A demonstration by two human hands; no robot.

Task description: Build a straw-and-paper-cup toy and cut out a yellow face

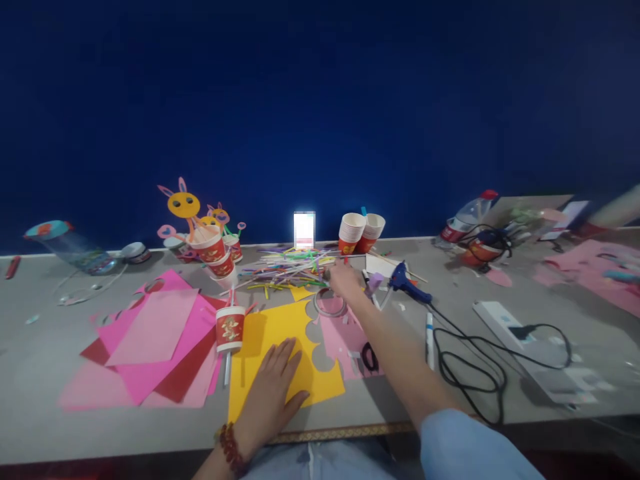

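Observation:
My left hand (pixel 273 390) lies flat, fingers spread, on a yellow paper sheet (pixel 265 323) with scalloped cuts along its right edge. My right hand (pixel 344 277) reaches far forward, beside a pile of colourful sticks (pixel 285 267) and just behind a grey tape roll (pixel 330 303). Its fingers are blurred, and whether they hold anything is unclear. Under my right forearm lies cut pink paper (pixel 343 340) with a small black ring (pixel 370 357). A red paper cup (pixel 230 329) stands upside down at the yellow sheet's left edge.
Pink and red papers (pixel 155 327) spread at left, near stacked cups with a yellow bunny face (pixel 183 205). Behind the sticks glows a phone (pixel 305 230); cup stacks (pixel 351 232) stand beside it. A blue glue gun (pixel 407 283), its cable and a power strip (pixel 530 347) lie right.

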